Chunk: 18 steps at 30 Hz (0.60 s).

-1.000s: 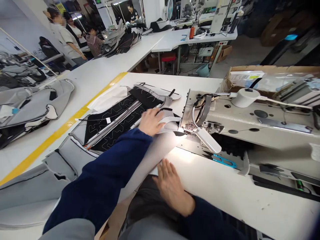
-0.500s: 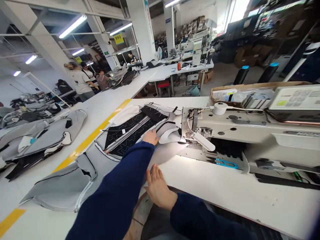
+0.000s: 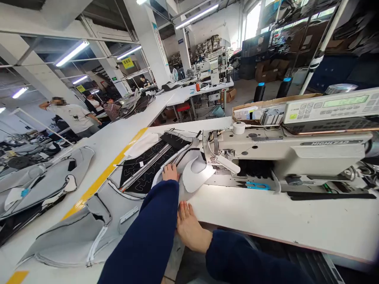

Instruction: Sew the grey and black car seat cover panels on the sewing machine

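On the white sewing table lies a large grey fabric piece (image 3: 118, 205) with a black panel, pale wavy stitching and light trim. My left hand (image 3: 171, 172), reaching across my body, has its fingers bent and closed on the grey piece beside the black panel. To its right, a pale curved flap (image 3: 197, 177) stands curled up, its far end close to the needle area of the sewing machine (image 3: 223, 161). Near the table's front edge, my right hand (image 3: 191, 230) lies with fingers stretched out along the fabric's lower edge, gripping nothing.
Blue-handled thread snips (image 3: 256, 185) lie on the machine bed. Behind the machine stand a cardboard box (image 3: 247, 112), a control panel (image 3: 328, 104) and black thread cones (image 3: 259, 92). More grey pieces (image 3: 56, 181) lie left beyond the yellow tape (image 3: 100, 179). Several people work farther back.
My left hand has drawn back leftward and the pale flap has curled up. My right hand stays near the table edge. The camera view has turned to the right.
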Motion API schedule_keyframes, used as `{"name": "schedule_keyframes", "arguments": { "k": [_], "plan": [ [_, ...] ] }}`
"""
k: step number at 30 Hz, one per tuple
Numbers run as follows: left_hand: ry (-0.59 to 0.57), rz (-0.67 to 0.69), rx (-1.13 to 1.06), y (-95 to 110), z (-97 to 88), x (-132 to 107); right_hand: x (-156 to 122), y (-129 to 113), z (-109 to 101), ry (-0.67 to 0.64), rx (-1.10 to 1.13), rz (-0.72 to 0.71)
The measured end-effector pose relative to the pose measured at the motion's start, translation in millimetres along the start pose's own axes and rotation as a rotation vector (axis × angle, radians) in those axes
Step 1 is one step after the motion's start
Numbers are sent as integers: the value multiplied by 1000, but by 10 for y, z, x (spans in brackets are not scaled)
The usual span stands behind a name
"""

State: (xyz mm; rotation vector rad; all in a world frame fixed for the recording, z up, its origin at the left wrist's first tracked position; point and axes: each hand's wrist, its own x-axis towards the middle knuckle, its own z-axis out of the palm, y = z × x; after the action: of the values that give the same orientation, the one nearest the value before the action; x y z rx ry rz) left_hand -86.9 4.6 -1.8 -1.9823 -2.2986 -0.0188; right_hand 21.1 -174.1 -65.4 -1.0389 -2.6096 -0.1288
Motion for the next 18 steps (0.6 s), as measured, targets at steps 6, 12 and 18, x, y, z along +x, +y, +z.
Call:
{"name": "schedule_keyframes", "arguments": {
  "k": [6, 12, 18],
  "plan": [
    [57, -188, -178, 36, 95, 8, -21, -18, 18, 52, -77, 36],
    [-65, -241, -403, 20, -128, -1, -67, -19, 92, 31, -30, 37],
    [-191, -60, -867, -160, -882, -385, 461, 129, -58, 28, 166, 89]
  ]
}}
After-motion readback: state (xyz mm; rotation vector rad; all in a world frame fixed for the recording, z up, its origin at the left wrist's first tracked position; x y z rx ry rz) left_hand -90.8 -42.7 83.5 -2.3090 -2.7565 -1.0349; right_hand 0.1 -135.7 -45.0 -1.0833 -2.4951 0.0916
